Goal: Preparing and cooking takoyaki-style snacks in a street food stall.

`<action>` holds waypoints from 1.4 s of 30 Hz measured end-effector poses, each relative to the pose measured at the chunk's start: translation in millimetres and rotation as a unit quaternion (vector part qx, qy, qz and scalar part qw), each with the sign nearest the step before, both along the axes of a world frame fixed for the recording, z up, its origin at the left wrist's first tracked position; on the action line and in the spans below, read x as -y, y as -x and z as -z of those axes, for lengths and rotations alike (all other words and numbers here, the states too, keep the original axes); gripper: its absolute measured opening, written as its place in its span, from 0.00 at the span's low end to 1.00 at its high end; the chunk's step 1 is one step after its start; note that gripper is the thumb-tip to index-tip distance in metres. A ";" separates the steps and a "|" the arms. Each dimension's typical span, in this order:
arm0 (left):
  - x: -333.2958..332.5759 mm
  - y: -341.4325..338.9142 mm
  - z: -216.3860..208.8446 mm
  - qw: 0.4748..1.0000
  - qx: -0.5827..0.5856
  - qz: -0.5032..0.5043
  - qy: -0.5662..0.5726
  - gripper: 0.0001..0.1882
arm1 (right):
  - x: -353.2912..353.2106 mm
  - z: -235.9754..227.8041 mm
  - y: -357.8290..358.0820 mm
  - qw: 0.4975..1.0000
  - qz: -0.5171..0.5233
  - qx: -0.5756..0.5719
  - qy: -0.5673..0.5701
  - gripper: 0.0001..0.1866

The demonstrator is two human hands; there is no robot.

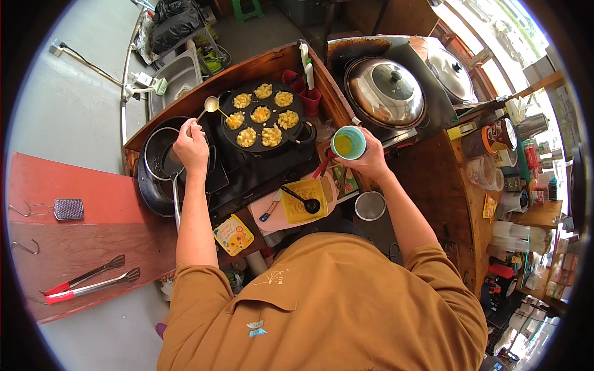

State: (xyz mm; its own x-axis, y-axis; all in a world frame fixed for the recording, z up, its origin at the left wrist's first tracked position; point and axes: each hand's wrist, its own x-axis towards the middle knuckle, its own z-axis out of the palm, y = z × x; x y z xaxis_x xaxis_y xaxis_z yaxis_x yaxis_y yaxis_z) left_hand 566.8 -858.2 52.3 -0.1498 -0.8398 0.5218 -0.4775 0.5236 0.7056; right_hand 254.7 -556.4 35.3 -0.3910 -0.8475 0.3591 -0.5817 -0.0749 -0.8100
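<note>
A: Where is the food, and what are the hands doing?

B: Yellow filling [246,137] sits in the wells of the round black pan [274,110]. The left hand [191,145] is off the pan's left side, its fingers pinching the handle of a spoon [211,104], whose bowl hangs just beside the rim. The right hand [369,159] is to the pan's lower right, fingers wrapped around a blue-green cup [357,139] with yellow liquid [343,147] inside.

A: Why hold them so?

B: A thin yellow line [223,114] runs from the spoon to the pan's leftmost well, so the bowl is probably tipped to pour. Reaching from the side likely spares the knuckles any heat; the cup, held outside the pan, leaves every well in view.

A: And room to move?

B: Tight: a wooden surround [331,86] borders the pan above and right, red holders [311,104] stand just beside its right edge, and a saucepan [161,148] crowds its lower left. The freest path seems to be straight over the pan
</note>
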 end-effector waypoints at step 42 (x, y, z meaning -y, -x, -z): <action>-132.8 67.7 -1.2 0.966 0.020 0.243 0.087 0.07 | 119.3 -11.9 -52.4 0.995 -0.046 -0.085 0.031 0.39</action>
